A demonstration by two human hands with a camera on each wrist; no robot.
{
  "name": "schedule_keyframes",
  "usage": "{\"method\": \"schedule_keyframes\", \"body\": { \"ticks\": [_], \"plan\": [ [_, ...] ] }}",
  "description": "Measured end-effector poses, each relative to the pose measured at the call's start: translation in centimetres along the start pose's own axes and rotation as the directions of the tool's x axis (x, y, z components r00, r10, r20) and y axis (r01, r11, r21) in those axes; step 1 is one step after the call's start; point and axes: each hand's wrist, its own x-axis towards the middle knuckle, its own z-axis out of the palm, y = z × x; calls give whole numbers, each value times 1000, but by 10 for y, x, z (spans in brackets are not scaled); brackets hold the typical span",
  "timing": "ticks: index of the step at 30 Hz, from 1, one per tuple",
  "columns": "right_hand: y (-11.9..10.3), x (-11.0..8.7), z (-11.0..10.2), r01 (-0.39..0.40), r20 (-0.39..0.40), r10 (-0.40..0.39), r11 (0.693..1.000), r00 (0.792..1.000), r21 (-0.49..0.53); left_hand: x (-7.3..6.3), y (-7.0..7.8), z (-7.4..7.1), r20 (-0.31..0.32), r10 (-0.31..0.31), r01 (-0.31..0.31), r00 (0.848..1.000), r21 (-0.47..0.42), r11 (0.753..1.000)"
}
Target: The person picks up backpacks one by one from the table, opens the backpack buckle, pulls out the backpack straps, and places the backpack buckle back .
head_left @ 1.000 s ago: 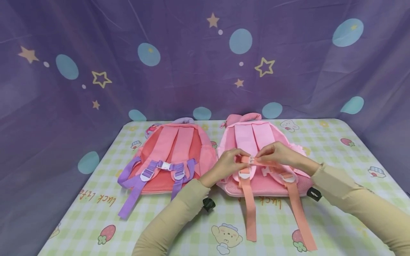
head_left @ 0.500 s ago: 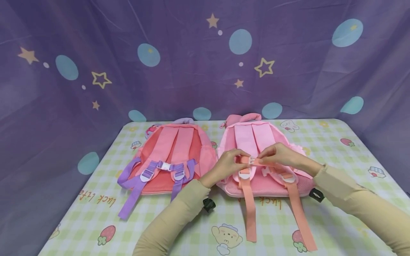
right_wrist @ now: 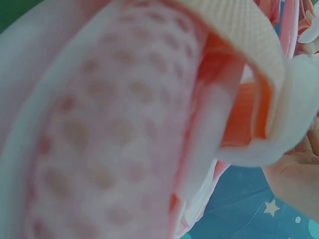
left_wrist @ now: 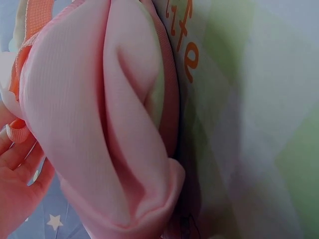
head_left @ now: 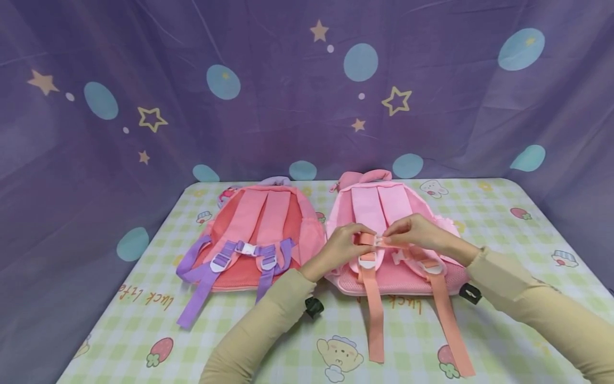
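Note:
A light pink backpack [head_left: 369, 205] lies straps up on the table. Across its lower straps runs an orange webbing strap [head_left: 366, 239] with a small white plastic buckle [head_left: 378, 241]. My left hand [head_left: 339, 245] pinches that strap just left of the buckle. On the buckle's other side, my right hand [head_left: 416, 232] pinches the strap with thumb and forefinger. A second pale buckle piece [head_left: 398, 257] hangs below the right fingers. In the left wrist view, the left hand [left_wrist: 22, 174] shows behind the bag's side; in the right wrist view, the right hand [right_wrist: 296, 174] is partly hidden by strap parts.
A coral-pink backpack [head_left: 254, 213] with purple straps lies to the left, its white buckle [head_left: 247, 249] joined. Two loose orange strap ends [head_left: 374, 325] trail toward the front of the checked tablecloth [head_left: 268, 357]. A purple curtain [head_left: 288, 117] hangs behind.
My right fingertips shifted slightly right along the strap, then came back left to the buckle. The left hand keeps its pinch almost in place.

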Motion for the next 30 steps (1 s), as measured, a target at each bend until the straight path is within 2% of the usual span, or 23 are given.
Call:
{"method": "schedule_keyframes", "body": {
  "ticks": [5, 14, 21, 26, 30],
  "plan": [
    [-2, 3, 2, -5, -17, 4, 1000, 1000, -20, 0, 0, -1, -2, -14, 14, 1000, -4, 1000],
    [1, -3, -2, -35, 5, 35, 999, 999, 23, -1, -1, 0, -8, -22, 22, 1000, -16, 1000],
    [7, -4, -5, -30, 14, 29, 998, 999, 53, 0, -2, 1, -12, -32, 32, 999, -18, 999],
    [7, -2, -3, -43, -14, 44, 999, 999, 21, 0, -1, 2, -11, -26, 26, 1000, -18, 999],
    [5, 0, -1, -16, -24, 16, 1000, 1000, -13, 0, -1, 2, -12, -18, 17, 1000, -19, 1000]
  ]
}}
